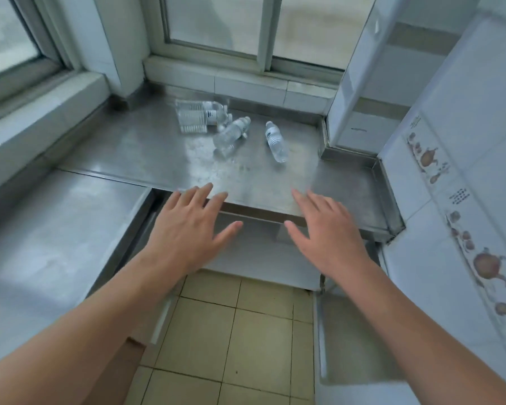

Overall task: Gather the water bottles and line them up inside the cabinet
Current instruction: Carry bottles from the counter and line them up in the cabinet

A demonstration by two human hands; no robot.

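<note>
I see clear bottles [276, 141] with white labels lying on a dull silver steel counter [146, 153]. The floor tiles [234, 325] are pale yellow-beige with dark grout. The wall tiles [465, 159] are white, some printed with brown-red fruit and teapot motifs.

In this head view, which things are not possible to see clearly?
- Cabinet interior: mostly hidden by the countertop edge, left hand and right hand.
- Bottle cluster: bottles overlap, exact count unclear.
- Lone bottle: label too small to read.
- Wall tile writing: too small.
</note>
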